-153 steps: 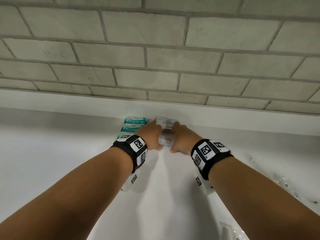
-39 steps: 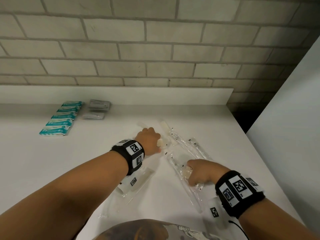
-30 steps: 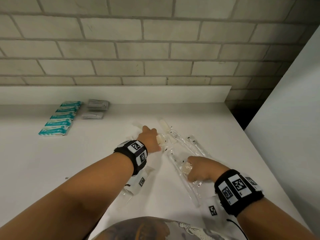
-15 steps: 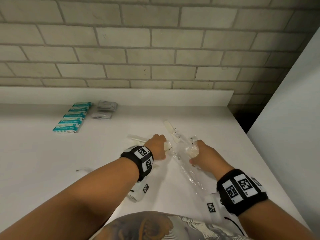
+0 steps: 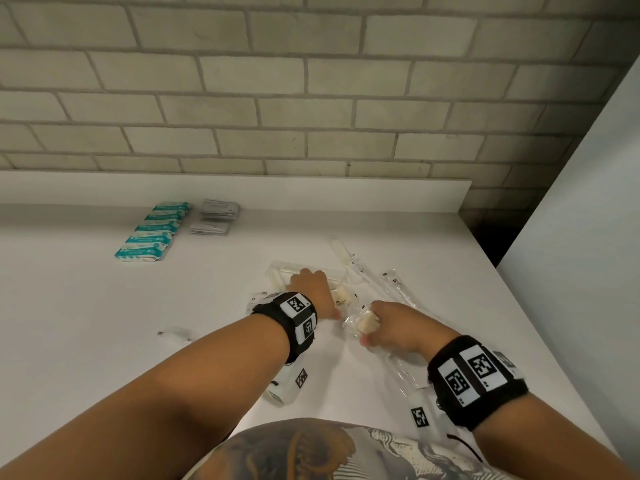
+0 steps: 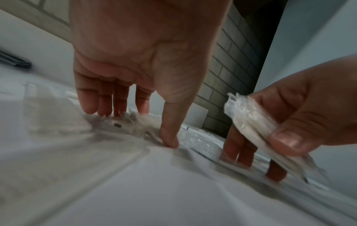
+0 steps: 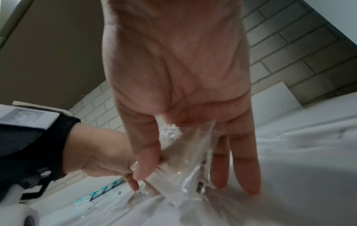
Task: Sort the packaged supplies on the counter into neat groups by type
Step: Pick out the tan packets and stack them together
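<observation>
Several long clear plastic packets (image 5: 375,282) with cream ends lie loose on the white counter (image 5: 86,306). My left hand (image 5: 311,282) is over a clear packet (image 5: 280,273). In the left wrist view its fingers (image 6: 108,105) are straight, tips and thumb pressing crinkled wrapping (image 6: 133,123). My right hand (image 5: 377,323) pinches a small bundle of clear packets (image 5: 363,322) just above the counter. Its thumb (image 7: 144,160) and forefinger hold the bundle (image 7: 185,154); the other fingers reach straight down.
A neat row of teal packs (image 5: 152,233) and two stacks of grey sachets (image 5: 216,216) lie at the back left by the white ledge (image 5: 311,192). The counter ends at the right beside a white panel (image 5: 571,237). A small scrap (image 5: 176,332) lies left.
Both hands have left the grey sachets at the back wall. In the last second my right hand raised its bundle and carried it left toward my left hand, which stays on the packets.
</observation>
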Motion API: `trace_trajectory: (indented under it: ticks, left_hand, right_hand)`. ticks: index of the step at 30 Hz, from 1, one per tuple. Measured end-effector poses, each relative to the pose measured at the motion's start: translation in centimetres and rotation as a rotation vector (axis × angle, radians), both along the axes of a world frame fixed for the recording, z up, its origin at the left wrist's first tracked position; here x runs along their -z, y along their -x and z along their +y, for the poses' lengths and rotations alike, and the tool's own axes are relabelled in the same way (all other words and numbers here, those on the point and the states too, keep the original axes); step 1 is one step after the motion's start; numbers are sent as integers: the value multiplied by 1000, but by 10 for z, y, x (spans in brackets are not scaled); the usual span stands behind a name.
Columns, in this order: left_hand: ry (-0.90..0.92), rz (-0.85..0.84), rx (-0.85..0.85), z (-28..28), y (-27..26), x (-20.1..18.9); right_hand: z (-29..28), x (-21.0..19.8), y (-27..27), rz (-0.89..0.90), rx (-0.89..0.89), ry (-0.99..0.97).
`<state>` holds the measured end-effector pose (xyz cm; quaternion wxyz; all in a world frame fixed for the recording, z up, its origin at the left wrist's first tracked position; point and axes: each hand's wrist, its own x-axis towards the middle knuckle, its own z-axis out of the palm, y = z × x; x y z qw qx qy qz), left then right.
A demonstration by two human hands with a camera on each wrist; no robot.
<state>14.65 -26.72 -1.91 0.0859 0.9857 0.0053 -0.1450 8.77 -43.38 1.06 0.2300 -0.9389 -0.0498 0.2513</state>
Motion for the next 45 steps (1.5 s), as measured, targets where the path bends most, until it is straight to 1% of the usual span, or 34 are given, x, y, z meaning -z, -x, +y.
trace_trajectory:
  ticks: [2,4,7,9,13,16,18,20,21,23,24,25,27,29,31,32,36,38,41,45]
  left_hand:
    - [-6,52,-13,-1,-2,-4]
    - [31,83,-53,-4,-3,-5]
    - [100,88,-144,-10,-3,-5]
    - [114,97,-167,-13,-4,-6]
    - [140,216,-81,-16,-5,-18]
    - [198,282,-18,-19,1,-29]
    - [273,301,-33,-18,2,-28]
    - [449,287,-107,-14,5,-25]
    - [553,243,-136,-12,6,-24]
    - [778,132,-199,-5,9,-25]
    - [935,102,-245,-2,10,-27]
    - [1112,109,-286,1,13,-30]
    - [1430,192,-328,4,16,-38]
    - [1616,284,-296,7,21,-47]
    - [1674,326,-222,10,27,-54]
    - [1672,325,-198,12,28,-55]
    - [1688,297,-174,34,39,-60]
    - [1707,297,-169,50,45,-60]
    - [1745,303,-195,73,55,-62]
    - [1721,297,-209,107,66,-63]
  right_hand:
    - [-1,0,-3,0,7,-4]
    - [-2,1,-6,-15,4,19]
    - [-7,2,-10,-20,3,27]
    - [-12,3,-12,-7,31,-18]
    - [-20,2,-8,32,130,-161]
    - [-22,3,-5,33,163,-200]
    - [-23,4,-4,36,186,-216]
    - [-26,6,-6,71,264,-292]
    - [-28,6,-6,79,308,-338]
    - [-30,4,-9,-16,367,-395]
    - [-30,0,-10,-73,396,-446]
    - [-27,-7,-11,-115,430,-540]
    - [-19,-20,-12,-163,457,-729]
    - [-4,-32,-12,-208,459,-851]
    - [11,-37,-15,-246,489,-933]
    - [17,-40,-15,-248,500,-969]
    - [32,-46,-12,-101,450,-1127]
    - [42,-47,-11,-106,407,-1076]
    - [63,-47,-8,-184,338,-937]
    - [95,-52,-5,-171,206,-895]
